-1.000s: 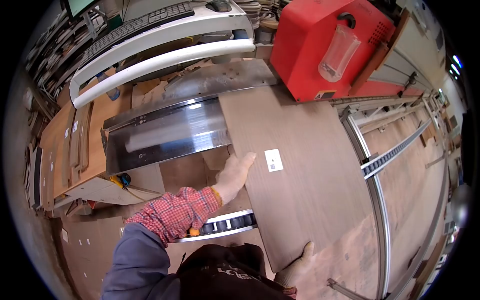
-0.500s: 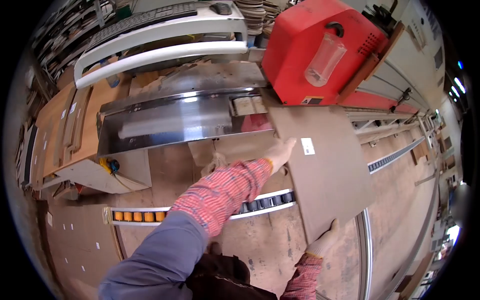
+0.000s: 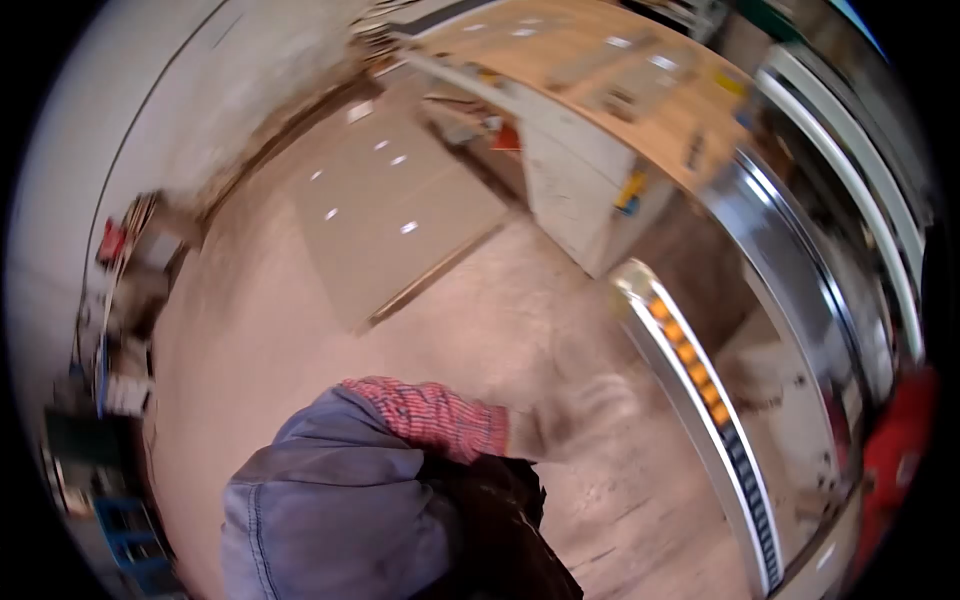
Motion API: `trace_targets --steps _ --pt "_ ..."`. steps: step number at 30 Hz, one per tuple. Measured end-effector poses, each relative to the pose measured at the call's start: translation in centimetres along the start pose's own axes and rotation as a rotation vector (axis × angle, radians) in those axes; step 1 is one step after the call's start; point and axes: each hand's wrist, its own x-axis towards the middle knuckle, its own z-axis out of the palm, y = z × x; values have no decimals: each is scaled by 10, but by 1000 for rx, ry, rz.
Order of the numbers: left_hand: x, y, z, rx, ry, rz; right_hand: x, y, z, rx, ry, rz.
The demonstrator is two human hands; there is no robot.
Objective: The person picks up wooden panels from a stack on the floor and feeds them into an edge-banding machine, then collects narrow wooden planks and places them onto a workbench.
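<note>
My left hand (image 3: 532, 432), in a pale glove below a red knitted cuff, is out in front of my body over the floor. Motion smears its fingers, and I cannot make out whether they hold anything. My right hand is outside the picture. Ahead, a stack of brown boards (image 3: 385, 235) with several small white labels lies low on the floor. To the right of my left hand runs a roller track (image 3: 690, 365) with orange and dark rollers. Part of a brown surface with a pale mark (image 3: 826, 556) shows at the lower right; its kind is unclear.
A wooden-topped bench (image 3: 570, 60) with a white side panel stands beyond the track. Next to it are a shiny metal machine bed (image 3: 775, 225) and, at the right edge, a red machine housing (image 3: 890, 460). A wall (image 3: 120, 120) and blue frame (image 3: 130, 535) lie left.
My view has swung left, away from the red machine toward the floor stack. The board that both hands gripped is no longer plainly visible. My right hand has left the picture.
</note>
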Motion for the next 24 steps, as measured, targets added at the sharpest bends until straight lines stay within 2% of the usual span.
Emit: trace_targets --steps 2,3,6,8,9,11,15,17,19,22,24 --pt "-62 -29 -68 -62 -149 -431 -52 44 35 -62 -220 240" --pt "-87 -32 -98 -44 -112 -458 -80 62 47 -105 -320 378" --pt "-163 -38 -167 -14 23 -811 -145 102 72 -271 -548 674" --pt "-214 -48 -208 -26 110 -1039 -175 108 91 -351 -643 730" --pt "-239 -55 -228 -26 136 -1060 -185 107 107 -367 -698 721" --pt "-286 -64 -249 6 -26 -1377 -193 104 144 -355 -807 672" --pt "-402 -111 -281 -127 124 -1394 -269 45 249 -417 -977 540" --pt "-430 -137 -311 -160 18 -1627 -298 23 290 -456 -961 356" --pt "-454 -167 -341 -158 37 -1714 -325 16 332 -477 -954 383" --pt "-489 -204 -382 -107 104 -1836 -348 59 397 -436 -926 512" --pt "-517 -219 -420 -57 135 -1876 -382 90 449 -551 -1011 785"
